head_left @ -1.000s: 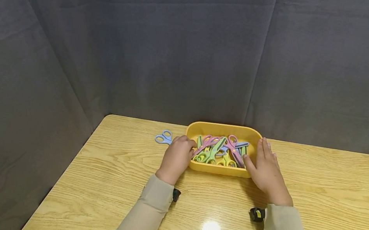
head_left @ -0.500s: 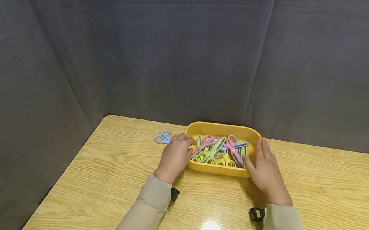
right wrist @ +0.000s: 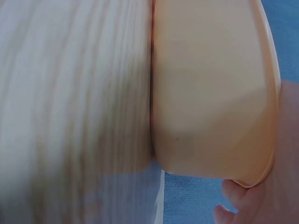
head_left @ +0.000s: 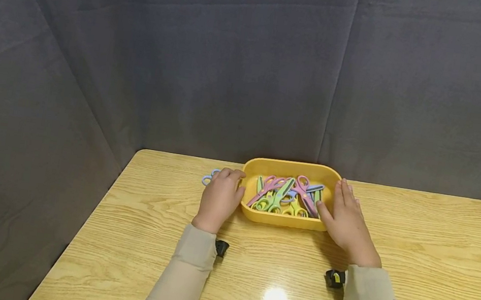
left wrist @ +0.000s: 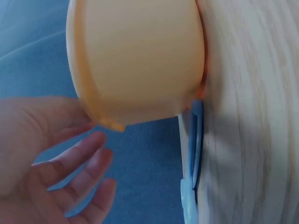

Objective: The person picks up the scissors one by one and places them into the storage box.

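Note:
A yellow plastic bin (head_left: 286, 221) stands near the table's far edge. Inside lie several craft scissors, among them pink scissors (head_left: 306, 199), green scissors (head_left: 281, 197) and yellow scissors (head_left: 295, 209). My left hand (head_left: 221, 196) is at the bin's left end, its fingers loosely bent; in the left wrist view the thumb reaches behind the rim (left wrist: 84, 88). It partly covers blue scissors (head_left: 206, 180) lying on the table. My right hand (head_left: 348, 221) holds the right rim, thumb inside and fingers along the outer wall; the thumb is hidden in the right wrist view.
The wooden table (head_left: 117, 235) extends to both sides and in front of the bin. A dark grey curtain (head_left: 231, 82) hangs behind the table and along its left side. Each wrist carries a small black camera (head_left: 335, 278).
My left hand has drawn back left, out of the bin to its left rim, and now covers more of the blue scissors. The right hand has stayed at the right rim.

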`<state>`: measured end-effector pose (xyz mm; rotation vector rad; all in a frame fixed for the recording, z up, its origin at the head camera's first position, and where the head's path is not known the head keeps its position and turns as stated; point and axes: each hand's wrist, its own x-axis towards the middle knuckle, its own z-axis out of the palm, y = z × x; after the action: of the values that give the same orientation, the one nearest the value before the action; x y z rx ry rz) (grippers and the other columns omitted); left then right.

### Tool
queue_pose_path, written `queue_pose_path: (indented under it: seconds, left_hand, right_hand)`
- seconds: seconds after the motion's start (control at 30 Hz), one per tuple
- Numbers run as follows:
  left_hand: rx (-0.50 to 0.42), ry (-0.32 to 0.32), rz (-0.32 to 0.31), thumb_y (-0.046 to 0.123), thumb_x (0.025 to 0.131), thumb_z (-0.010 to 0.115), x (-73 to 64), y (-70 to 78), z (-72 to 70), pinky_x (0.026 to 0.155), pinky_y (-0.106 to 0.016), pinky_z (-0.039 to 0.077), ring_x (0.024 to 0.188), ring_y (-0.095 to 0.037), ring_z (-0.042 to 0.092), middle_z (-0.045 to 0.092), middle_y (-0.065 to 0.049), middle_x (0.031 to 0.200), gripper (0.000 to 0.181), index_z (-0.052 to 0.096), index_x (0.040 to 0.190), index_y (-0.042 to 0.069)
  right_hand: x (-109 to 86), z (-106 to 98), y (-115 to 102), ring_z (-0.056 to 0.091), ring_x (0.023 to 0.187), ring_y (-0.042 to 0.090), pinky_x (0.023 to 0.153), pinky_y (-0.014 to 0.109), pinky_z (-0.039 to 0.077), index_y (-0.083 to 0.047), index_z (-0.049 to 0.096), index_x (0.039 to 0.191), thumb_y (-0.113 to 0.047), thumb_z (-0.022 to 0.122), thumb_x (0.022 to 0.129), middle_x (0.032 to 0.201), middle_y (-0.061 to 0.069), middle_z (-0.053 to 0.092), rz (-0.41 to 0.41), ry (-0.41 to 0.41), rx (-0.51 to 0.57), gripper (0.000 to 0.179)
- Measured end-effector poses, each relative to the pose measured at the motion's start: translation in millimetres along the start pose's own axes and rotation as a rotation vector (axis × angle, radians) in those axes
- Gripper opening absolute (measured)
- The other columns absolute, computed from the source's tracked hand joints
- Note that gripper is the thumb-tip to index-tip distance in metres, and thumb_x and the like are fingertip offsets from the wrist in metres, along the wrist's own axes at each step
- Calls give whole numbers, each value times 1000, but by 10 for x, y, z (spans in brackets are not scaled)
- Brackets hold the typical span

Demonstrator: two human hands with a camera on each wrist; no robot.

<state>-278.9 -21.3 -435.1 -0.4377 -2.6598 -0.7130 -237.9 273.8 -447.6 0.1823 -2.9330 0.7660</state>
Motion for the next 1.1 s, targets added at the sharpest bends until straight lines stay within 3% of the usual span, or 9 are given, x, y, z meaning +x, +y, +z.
queue_pose_path:
  seconds: [0.27,0.47,0.8,0.93,1.1]
  left_hand:
    - [-79,-20,-100,14,96,71,15,-121,-22,89,-49,56,114,-36,62,64,-18,126,35,66,130,5]
    - [-88,-49,-159,11,96,70,31,-256,-18,100,-50,50,124,-39,57,59,-21,134,40,63,134,2]
    - [-121,-82,-206,7,94,72,9,-439,-2,104,-49,48,125,-42,57,55,-28,139,49,56,138,-7]
    - [-122,-129,-215,8,94,71,9,-478,10,107,-49,46,129,-42,55,53,-28,143,52,53,141,-7]
    - [-125,-231,-258,13,96,68,2,-516,39,115,-49,36,140,-43,43,44,-28,151,60,45,147,-8]
  right_hand:
    - [5,14,0,1,151,50,120,64,7,16,5,155,-43,39,108,163,34,-1,2,-5,-7,83]
    - [1,9,-10,1,151,50,120,64,4,15,6,155,-44,38,108,164,33,0,6,-3,-23,83]
    - [-8,5,-10,6,150,52,120,64,4,16,7,155,-45,38,108,163,34,3,3,12,-42,83]
    - [1,9,0,6,150,52,120,64,4,16,7,155,-46,37,108,163,35,3,0,14,-36,83]
    - [3,16,6,6,150,51,120,64,4,16,7,155,-46,37,108,163,34,2,2,15,-35,83]
